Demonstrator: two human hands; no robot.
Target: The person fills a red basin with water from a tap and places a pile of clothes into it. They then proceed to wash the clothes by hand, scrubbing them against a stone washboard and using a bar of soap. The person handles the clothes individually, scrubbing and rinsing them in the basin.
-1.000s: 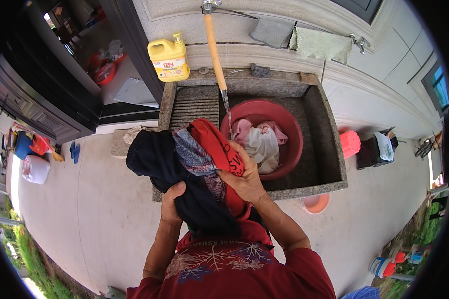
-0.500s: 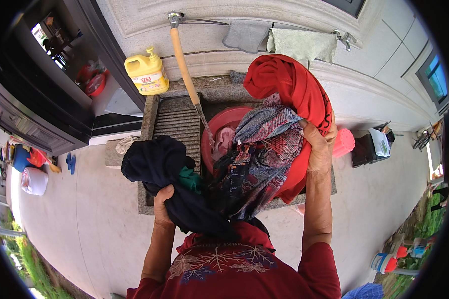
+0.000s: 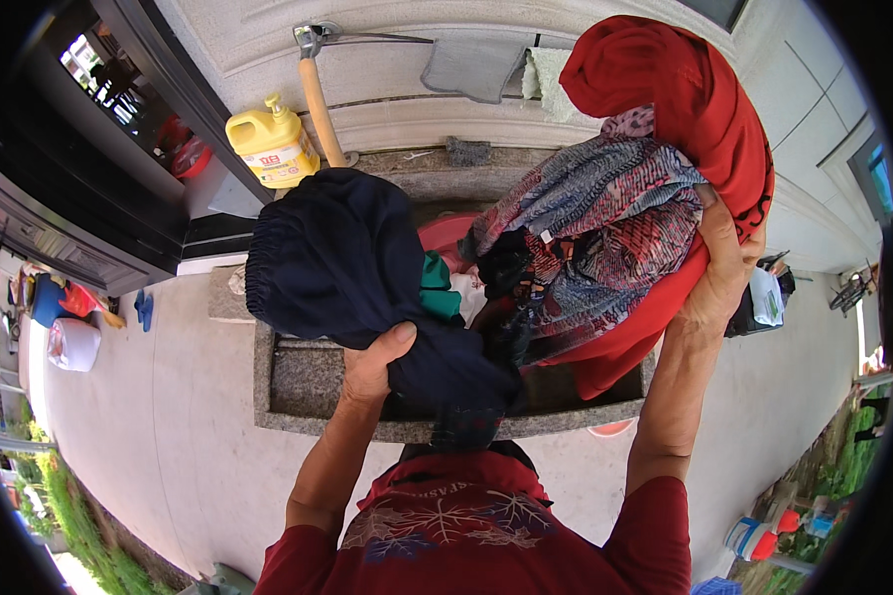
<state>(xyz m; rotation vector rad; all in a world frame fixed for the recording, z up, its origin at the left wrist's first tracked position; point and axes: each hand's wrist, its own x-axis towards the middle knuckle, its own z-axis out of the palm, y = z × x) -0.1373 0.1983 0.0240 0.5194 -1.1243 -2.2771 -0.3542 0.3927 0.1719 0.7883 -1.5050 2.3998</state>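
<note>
Bunched in my left hand (image 3: 377, 359) is a dark navy garment (image 3: 332, 253) with a gathered elastic edge; the thumb presses on top of the cloth. A bit of green cloth (image 3: 437, 288) shows beside it. My right hand (image 3: 719, 263) grips a grey-and-red patterned garment (image 3: 605, 208) together with a red garment (image 3: 704, 89) that loops up past the wrist. All this laundry is held over a stone sink (image 3: 313, 382). Below, a pinkish-red basin (image 3: 445, 234) is mostly covered by the clothes.
A yellow pump jug (image 3: 273, 149) stands on the sink's back ledge, next to a tap with a tan hose (image 3: 319, 109). Grey cloth (image 3: 474, 67) and a pale towel (image 3: 551, 84) hang on the wall rail. A dark bag (image 3: 759, 302) sits on the floor at right.
Both hands have lifted the clothes higher and moved farther apart. The navy garment now covers the hose's lower end, and the red one has swung up and right.
</note>
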